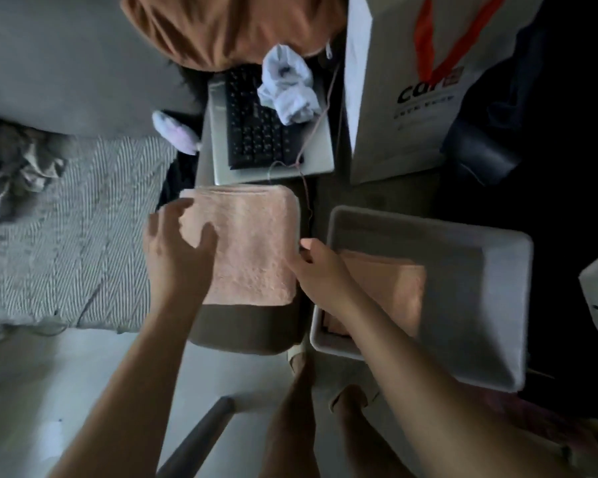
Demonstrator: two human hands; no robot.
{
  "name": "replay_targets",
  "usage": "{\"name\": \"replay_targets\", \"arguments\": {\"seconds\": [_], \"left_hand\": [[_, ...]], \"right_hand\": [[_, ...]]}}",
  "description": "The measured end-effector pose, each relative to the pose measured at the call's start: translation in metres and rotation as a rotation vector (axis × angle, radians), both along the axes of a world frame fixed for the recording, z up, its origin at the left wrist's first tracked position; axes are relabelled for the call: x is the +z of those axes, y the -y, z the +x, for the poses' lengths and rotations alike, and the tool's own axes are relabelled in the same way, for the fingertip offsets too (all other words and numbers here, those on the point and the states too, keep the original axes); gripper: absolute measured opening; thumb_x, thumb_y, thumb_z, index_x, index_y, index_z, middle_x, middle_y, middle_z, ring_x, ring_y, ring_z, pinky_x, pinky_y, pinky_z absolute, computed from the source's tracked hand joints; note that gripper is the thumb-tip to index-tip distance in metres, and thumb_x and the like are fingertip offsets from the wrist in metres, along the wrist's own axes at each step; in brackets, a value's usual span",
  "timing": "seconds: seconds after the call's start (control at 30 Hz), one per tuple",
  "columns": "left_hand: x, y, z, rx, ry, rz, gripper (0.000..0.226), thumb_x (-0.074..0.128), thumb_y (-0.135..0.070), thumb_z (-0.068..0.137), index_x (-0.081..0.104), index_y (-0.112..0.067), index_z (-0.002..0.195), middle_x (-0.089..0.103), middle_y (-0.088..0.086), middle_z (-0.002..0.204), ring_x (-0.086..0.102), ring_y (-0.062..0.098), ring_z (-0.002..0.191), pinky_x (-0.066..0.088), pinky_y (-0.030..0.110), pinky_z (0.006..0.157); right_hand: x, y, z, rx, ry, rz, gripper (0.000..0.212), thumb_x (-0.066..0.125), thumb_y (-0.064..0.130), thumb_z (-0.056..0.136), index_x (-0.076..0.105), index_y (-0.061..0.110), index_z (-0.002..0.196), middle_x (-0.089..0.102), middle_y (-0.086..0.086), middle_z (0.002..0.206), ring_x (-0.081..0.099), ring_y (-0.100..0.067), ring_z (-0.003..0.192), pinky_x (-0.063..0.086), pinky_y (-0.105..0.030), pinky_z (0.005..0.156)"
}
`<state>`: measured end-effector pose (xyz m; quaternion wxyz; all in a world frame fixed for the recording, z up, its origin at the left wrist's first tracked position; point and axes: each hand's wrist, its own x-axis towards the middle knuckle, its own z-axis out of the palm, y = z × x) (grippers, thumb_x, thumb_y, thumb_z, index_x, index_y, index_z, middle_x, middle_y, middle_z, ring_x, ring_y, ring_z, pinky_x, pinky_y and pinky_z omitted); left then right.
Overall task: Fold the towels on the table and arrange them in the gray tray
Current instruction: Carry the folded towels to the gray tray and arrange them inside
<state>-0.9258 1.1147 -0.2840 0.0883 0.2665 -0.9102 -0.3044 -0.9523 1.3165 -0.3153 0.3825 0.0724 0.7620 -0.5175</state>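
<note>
A pink towel (252, 243), folded into a thick rectangle, lies on the small brown table (246, 329). My left hand (176, 246) is at its left edge, thumb on top and fingers curled round the side. My right hand (316, 267) is at the towel's right edge, fingers tucked against it and thumb raised. To the right stands the gray tray (463, 243), and another folded pink towel (394, 288) lies flat in its near left part, partly hidden by my right forearm.
Behind the towel a laptop (270, 132) carries a crumpled white cloth (287, 91) and a thin cable. A white paper bag (411, 84) stands at the back right. A striped bed cover (69, 229) is to the left, and my legs are below.
</note>
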Motion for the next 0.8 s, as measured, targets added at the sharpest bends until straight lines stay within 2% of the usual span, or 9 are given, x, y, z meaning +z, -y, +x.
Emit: {"name": "replay_targets", "arguments": {"seconds": [0.1, 0.17, 0.27, 0.4, 0.5, 0.6, 0.67, 0.73, 0.8], "left_hand": [[-0.019, 0.057, 0.010, 0.229, 0.420, 0.209, 0.059, 0.067, -0.037, 0.089, 0.046, -0.014, 0.139, 0.055, 0.015, 0.132, 0.055, 0.035, 0.115, 0.045, 0.042, 0.092], [-0.029, 0.069, 0.024, 0.193, 0.559, 0.400, 0.068, 0.067, -0.047, 0.088, 0.046, -0.010, 0.141, 0.060, 0.017, 0.129, 0.059, 0.036, 0.114, 0.049, 0.050, 0.098], [-0.031, 0.073, 0.040, 0.113, 0.535, 0.418, 0.066, 0.062, -0.058, 0.082, 0.055, -0.017, 0.134, 0.067, 0.008, 0.114, 0.064, 0.031, 0.103, 0.052, 0.052, 0.091], [-0.030, 0.075, 0.045, 0.233, 0.506, 0.658, 0.042, 0.061, -0.062, 0.078, 0.073, -0.023, 0.087, 0.073, 0.011, 0.098, 0.067, 0.032, 0.093, 0.055, 0.051, 0.084], [-0.033, 0.078, 0.049, 0.314, 0.543, 0.993, 0.047, 0.075, -0.056, 0.078, 0.075, -0.014, 0.099, 0.078, 0.007, 0.096, 0.072, 0.031, 0.096, 0.059, 0.041, 0.069], [-0.033, 0.075, 0.053, 0.262, 0.616, 1.289, 0.067, 0.082, -0.056, 0.070, 0.069, -0.014, 0.120, 0.074, 0.010, 0.116, 0.071, 0.032, 0.107, 0.059, 0.044, 0.081], [-0.029, 0.061, 0.055, 0.184, 0.618, 1.302, 0.064, 0.081, -0.059, 0.067, 0.072, -0.019, 0.116, 0.073, 0.012, 0.117, 0.071, 0.032, 0.106, 0.058, 0.045, 0.081], [-0.019, 0.036, 0.056, 0.107, 0.573, 1.130, 0.058, 0.080, -0.063, 0.061, 0.075, -0.023, 0.103, 0.075, 0.010, 0.106, 0.072, 0.031, 0.098, 0.057, 0.043, 0.075], [-0.008, 0.000, 0.057, 0.021, 0.541, 1.037, 0.052, 0.076, -0.064, 0.061, 0.072, -0.026, 0.097, 0.075, 0.007, 0.097, 0.072, 0.030, 0.091, 0.056, 0.043, 0.072]], "right_hand": [[0.002, 0.037, -0.008, -0.044, 0.094, 0.107, 0.057, 0.050, 0.048, 0.095, 0.047, 0.012, 0.139, 0.060, -0.005, 0.127, 0.060, -0.024, 0.111, 0.047, -0.033, 0.083], [0.002, 0.045, -0.003, -0.123, 0.112, 0.164, 0.058, 0.054, 0.048, 0.093, 0.047, 0.011, 0.136, 0.060, -0.006, 0.125, 0.061, -0.024, 0.107, 0.048, -0.032, 0.080], [0.006, 0.043, 0.003, -0.267, 0.212, 0.105, 0.045, 0.062, 0.049, 0.087, 0.058, 0.017, 0.119, 0.065, 0.000, 0.114, 0.064, -0.019, 0.098, 0.055, -0.037, 0.086], [0.017, 0.040, 0.004, -0.353, 0.308, -0.021, 0.016, 0.068, 0.042, 0.084, 0.063, 0.029, 0.092, 0.070, 0.003, 0.103, 0.068, -0.015, 0.093, 0.057, -0.033, 0.082], [0.022, 0.034, 0.002, -0.347, 0.343, 0.022, 0.028, 0.065, 0.036, 0.084, 0.065, 0.021, 0.108, 0.070, -0.002, 0.107, 0.067, -0.020, 0.097, 0.056, -0.038, 0.086], [0.029, 0.015, 0.004, -0.327, 0.327, -0.010, 0.034, 0.063, 0.034, 0.085, 0.064, 0.022, 0.116, 0.071, -0.001, 0.107, 0.069, -0.019, 0.096, 0.055, -0.034, 0.079], [0.035, -0.008, 0.014, -0.302, 0.315, -0.029, 0.033, 0.063, 0.037, 0.081, 0.064, 0.030, 0.113, 0.072, 0.005, 0.104, 0.069, -0.014, 0.093, 0.054, -0.030, 0.074], [0.038, -0.038, 0.031, -0.272, 0.324, 0.017, 0.032, 0.063, 0.036, 0.079, 0.063, 0.033, 0.111, 0.072, 0.009, 0.105, 0.068, -0.011, 0.096, 0.055, -0.031, 0.075], [0.035, -0.075, 0.050, -0.294, 0.333, 0.070, 0.031, 0.062, 0.020, 0.082, 0.065, 0.025, 0.112, 0.073, 0.003, 0.106, 0.069, -0.014, 0.098, 0.059, -0.039, 0.083]]}}
